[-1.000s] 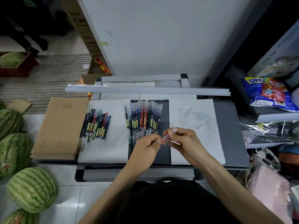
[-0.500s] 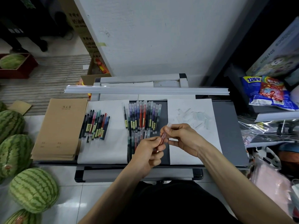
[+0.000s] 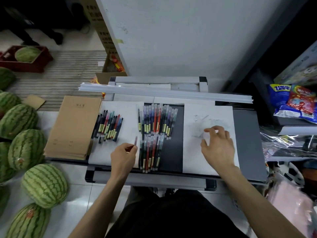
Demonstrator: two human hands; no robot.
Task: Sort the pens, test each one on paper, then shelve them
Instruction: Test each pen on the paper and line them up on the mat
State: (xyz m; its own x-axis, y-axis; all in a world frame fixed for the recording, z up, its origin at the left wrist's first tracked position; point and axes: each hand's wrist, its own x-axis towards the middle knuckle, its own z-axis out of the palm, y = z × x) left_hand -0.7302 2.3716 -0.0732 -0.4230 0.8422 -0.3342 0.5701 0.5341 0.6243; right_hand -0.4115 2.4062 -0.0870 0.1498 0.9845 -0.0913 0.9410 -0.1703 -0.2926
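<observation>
Left hand [image 3: 123, 157] pinching a red pen [image 3: 133, 144], right hand [image 3: 218, 146] hovering over the scribbled sheet [image 3: 193, 162].
The left hand's curled fingers are gripping the red pen by its lower end, its shaft pointing toward 1 o'clock over the left white sheet [image 3: 106, 155], with the lower pen row [image 3: 151, 152] just beside it at 3 o'clock. The right hand's fingers are bending loosely above the scribbled sheet; blur is hiding whether thumb and forefinger are pinching anything. An upper pen row [image 3: 157, 120] is lying at 12 o'clock from the lower one. A pen bunch [image 3: 109, 127] is lying at 11 o'clock from the left hand, with brown notebooks [image 3: 73, 126] at the bunch's 9 o'clock and watermelons [image 3: 44, 184] sitting on the floor beyond.
</observation>
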